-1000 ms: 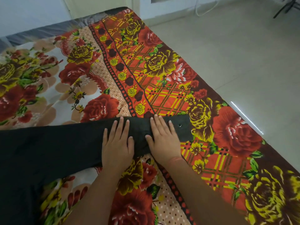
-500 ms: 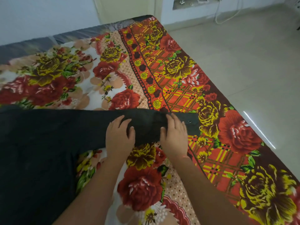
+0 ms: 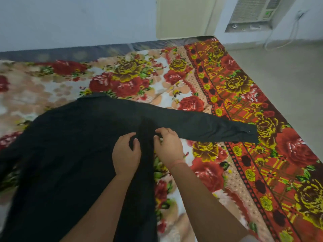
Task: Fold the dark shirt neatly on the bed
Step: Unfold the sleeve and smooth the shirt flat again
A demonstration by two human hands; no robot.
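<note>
The dark shirt (image 3: 70, 145) lies spread over the near left part of the bed (image 3: 201, 105), on the flowered bedspread (image 3: 236, 95). Its body runs out of view at the left and at the bottom, so I cannot see the hem or the other arm. The collar (image 3: 94, 97) points toward the far edge of the bed, but it is black on black and blurred, and its shape is hard to read.

One sleeve (image 3: 201, 126) stretches flat toward the bed's right edge. Its cuff (image 3: 248, 134) stops short of that edge, and a pale dot shows on it, likely a button.

Both of my hands are where that sleeve joins the body. My left hand (image 3: 126, 154) rests on the cloth with curled fingers (image 3: 130, 137) and pinches a ridge of fabric against the thumb. My right hand (image 3: 168, 148) curls its fingertips (image 3: 160, 132) over the sleeve's near edge and grips it; the tips are partly tucked under. A dark vertical fold stands between the two hands. My forearms cover part of the shirt's right side.

Beyond the right edge is bare floor (image 3: 288, 75).
</note>
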